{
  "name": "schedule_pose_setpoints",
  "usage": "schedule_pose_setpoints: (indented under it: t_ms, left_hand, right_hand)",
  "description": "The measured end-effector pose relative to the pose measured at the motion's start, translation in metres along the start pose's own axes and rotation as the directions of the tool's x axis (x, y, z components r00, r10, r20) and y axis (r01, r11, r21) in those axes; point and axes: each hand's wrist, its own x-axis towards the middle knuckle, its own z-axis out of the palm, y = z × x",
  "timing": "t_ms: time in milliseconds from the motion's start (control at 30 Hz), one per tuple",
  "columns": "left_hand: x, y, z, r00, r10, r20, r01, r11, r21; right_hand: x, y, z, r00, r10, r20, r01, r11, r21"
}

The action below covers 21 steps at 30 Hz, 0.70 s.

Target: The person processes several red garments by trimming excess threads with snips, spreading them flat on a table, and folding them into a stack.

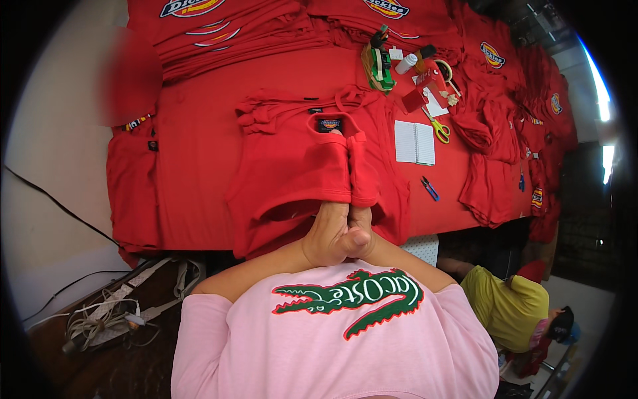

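A red sleeveless top [292, 153] lies on the red-covered table in front of me, its neckline away from me and its hem toward me. My left hand [327, 234] reaches in under the hem, its thumb stretched out to the right. Fabric covers its other fingers, which seem to lie flat. Beside it, my right hand [361, 218] is also slipped inside the top, fingers hidden. One fingertip shows at the neckline below the dark label [329, 125]; I cannot tell for certain whose it is. The cloth forms two raised ridges over the hands.
Stacked red garments [246, 40] fill the table's far side, with more piles [492, 186] at right. An open notebook [415, 142], yellow-green scissors [438, 129], blue thread snips [430, 189] and a green tape dispenser [379, 70] lie right of the top. A person in yellow [508, 306] is at lower right.
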Motion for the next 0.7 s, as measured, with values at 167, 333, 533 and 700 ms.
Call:
schedule_pose_setpoints:
  t_ms: [167,333,533,700]
  left_hand:
    - [-0.001,-0.007,-0.004,1.0,0.027,-0.002,-0.027,0.998,0.05]
    - [-0.002,-0.015,-0.006,1.0,0.016,-0.024,-0.014,0.998,0.065]
    - [0.023,0.0,-0.03,0.989,-0.06,-0.132,0.051,0.997,-0.065]
    - [0.089,0.015,-0.144,0.887,-0.254,-0.387,-0.034,0.798,-0.601]
  right_hand:
    - [0.003,0.005,0.001,1.0,-0.014,0.014,0.013,0.999,0.037]
    - [0.009,0.004,-0.001,1.0,0.011,0.02,-0.012,0.999,0.043]
    - [0.05,-0.029,-0.013,0.991,0.074,-0.111,-0.069,0.996,0.049]
    - [0.135,-0.057,-0.111,0.826,0.17,-0.538,-0.076,0.979,0.191]
